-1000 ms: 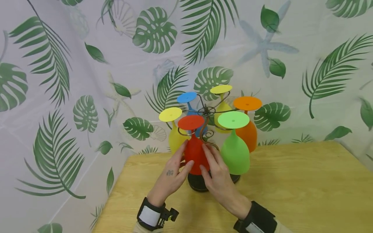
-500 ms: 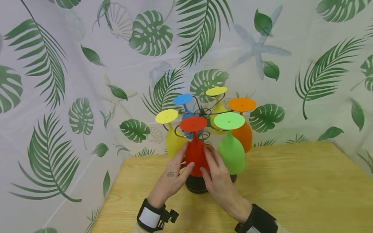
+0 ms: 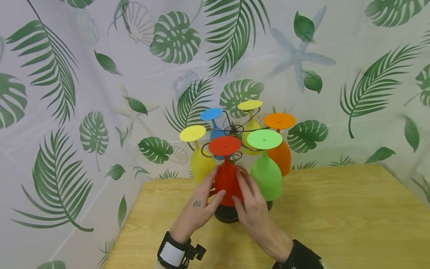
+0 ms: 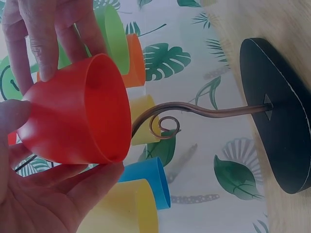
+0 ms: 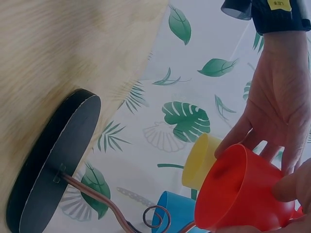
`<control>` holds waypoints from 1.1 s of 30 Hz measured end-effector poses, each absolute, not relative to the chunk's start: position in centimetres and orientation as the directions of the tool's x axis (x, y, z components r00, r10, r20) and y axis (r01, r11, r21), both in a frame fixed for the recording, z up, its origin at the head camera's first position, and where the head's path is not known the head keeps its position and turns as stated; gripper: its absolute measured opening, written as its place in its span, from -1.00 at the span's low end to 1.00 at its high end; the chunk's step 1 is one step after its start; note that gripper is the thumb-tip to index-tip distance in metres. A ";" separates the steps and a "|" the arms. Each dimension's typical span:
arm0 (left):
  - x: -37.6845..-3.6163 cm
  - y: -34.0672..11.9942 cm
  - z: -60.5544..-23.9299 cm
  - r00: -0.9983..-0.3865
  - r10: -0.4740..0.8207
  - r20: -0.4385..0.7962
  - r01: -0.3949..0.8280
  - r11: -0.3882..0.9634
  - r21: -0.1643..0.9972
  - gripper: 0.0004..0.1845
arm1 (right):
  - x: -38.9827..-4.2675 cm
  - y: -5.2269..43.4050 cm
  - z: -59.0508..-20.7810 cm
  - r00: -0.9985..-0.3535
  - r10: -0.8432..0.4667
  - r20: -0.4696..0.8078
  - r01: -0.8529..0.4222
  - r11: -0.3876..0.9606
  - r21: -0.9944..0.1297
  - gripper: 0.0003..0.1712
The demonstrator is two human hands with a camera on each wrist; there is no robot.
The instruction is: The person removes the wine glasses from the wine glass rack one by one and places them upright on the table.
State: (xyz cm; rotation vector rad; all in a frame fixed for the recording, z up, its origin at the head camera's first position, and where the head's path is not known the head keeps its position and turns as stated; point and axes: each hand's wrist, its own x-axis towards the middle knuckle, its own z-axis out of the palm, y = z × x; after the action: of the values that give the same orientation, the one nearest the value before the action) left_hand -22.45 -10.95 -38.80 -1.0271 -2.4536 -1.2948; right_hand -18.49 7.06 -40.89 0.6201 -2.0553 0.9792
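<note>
The red cup (image 3: 227,182) hangs upside down on the rack (image 3: 235,130), cradled between both hands: left hand (image 3: 198,209) and right hand (image 3: 252,209) curl fingers round its bowl. It seems mid-hang or mid-lift; next comes steadying its foot in the hook.

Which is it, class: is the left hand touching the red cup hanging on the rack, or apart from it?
Touching. The left wrist view shows the left hand with thumb and fingers pressed against the bowl of the red cup; the head view agrees.

Black wrist straps with white patches; tattooed left hand (image 3: 197,207).
</note>
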 end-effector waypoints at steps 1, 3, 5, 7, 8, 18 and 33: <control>-22.4 -10.9 -38.8 -0.745 0.492 0.451 0.650 0.380 0.658 -0.24 | -18.4 7.1 -40.9 -0.591 -0.101 0.801 -0.685 0.588 -0.431 -0.11; -22.2 -10.8 -38.7 -0.746 0.493 0.448 0.648 0.378 0.662 -0.25 | -18.3 7.2 -40.9 -0.586 -0.105 0.804 -0.686 0.592 -0.423 -0.11; -22.0 -10.9 -38.8 -0.746 0.491 0.449 0.646 0.373 0.666 -0.25 | -18.1 7.2 -41.0 -0.584 -0.109 0.805 -0.687 0.594 -0.418 -0.11; -21.9 -11.0 -38.8 -0.746 0.489 0.453 0.647 0.370 0.666 -0.25 | -18.0 7.1 -41.0 -0.580 -0.109 0.807 -0.689 0.595 -0.414 -0.10; -21.8 -11.0 -38.9 -0.746 0.487 0.455 0.648 0.369 0.667 -0.25 | -17.9 7.1 -41.1 -0.575 -0.109 0.811 -0.690 0.597 -0.410 -0.10; -20.8 -11.7 -39.1 -0.753 0.469 0.462 0.639 0.355 0.682 -0.24 | -16.9 7.0 -41.1 -0.606 -0.141 0.783 -0.681 0.601 -0.419 -0.08; -19.8 -12.3 -39.5 -0.745 0.473 0.470 0.649 0.352 0.674 -0.25 | -15.7 6.9 -41.2 -0.604 -0.167 0.779 -0.677 0.624 -0.391 -0.11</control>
State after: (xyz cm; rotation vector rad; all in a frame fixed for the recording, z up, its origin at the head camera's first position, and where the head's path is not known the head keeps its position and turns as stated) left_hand -19.84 -12.35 -39.46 -1.0182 -2.4176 -1.3437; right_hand -15.68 6.92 -41.23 0.6588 -2.1211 0.9009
